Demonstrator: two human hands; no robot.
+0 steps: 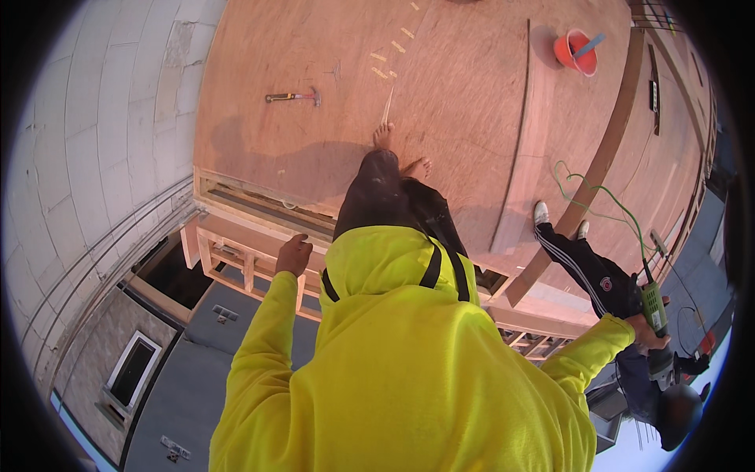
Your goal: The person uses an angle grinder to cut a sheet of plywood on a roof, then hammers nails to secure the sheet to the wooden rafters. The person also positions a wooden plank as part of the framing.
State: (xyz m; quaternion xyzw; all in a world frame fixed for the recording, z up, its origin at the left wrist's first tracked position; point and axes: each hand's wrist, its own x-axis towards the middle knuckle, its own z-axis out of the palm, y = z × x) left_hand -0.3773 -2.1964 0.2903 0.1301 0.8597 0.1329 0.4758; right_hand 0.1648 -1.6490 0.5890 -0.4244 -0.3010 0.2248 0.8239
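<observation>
Widest is the plywood floor [456,86]; a co-worker [586,271] stands at its near right. A red bucket [563,53] sits toward its far right, and a hammer [292,97] near its left edge. The green power tool [653,308], over the near-right side, is grasped in the right hand's [645,334] grip; the left hand [294,256] is released, near the wooden frame [248,271]. Ideally, bring 2 hands to the tool, keeping its head off the co-worker and its green cord [617,202] untangled.
</observation>
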